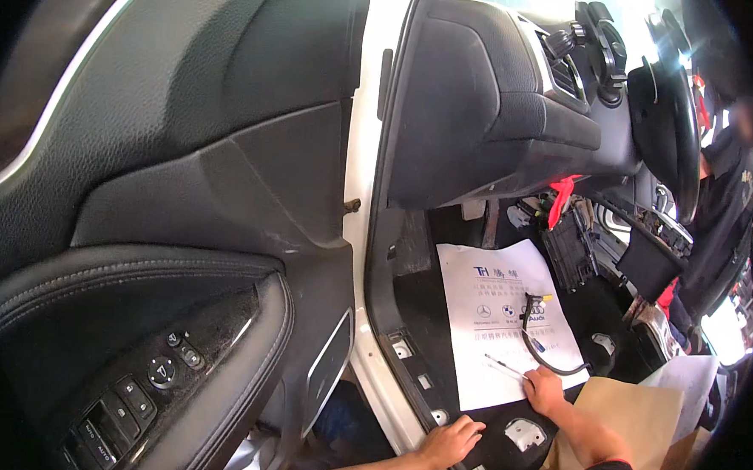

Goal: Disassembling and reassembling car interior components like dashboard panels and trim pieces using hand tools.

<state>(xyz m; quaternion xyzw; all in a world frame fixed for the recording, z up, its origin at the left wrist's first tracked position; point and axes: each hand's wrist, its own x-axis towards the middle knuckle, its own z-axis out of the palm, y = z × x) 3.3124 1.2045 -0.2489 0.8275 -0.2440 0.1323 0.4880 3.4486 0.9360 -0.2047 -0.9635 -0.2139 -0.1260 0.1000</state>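
Note:
My left hand [452, 443] rests at the door sill [399, 415], its fingers loosely bent and apart, with nothing seen in them. My right hand [544, 391] is at the lower right of a white printed paper floor mat [471, 385]. Its fingers are closed on the end of a thin, pale, pen-like stick [506, 367] with a dark tip, which lies over the paper. Just above that hand, a black cable [531, 345] curves across the paper. A yellow connector [546, 298] shows at the cable's upper end.
An open door panel with switches [161, 373] fills the left. Above are the dashboard [452, 94] and steering wheel [668, 123]. A red cloth [560, 200] hangs under the dash beside exposed black modules [567, 249]. Brown paper [631, 418] lies at lower right. Another person [723, 202] stands beyond.

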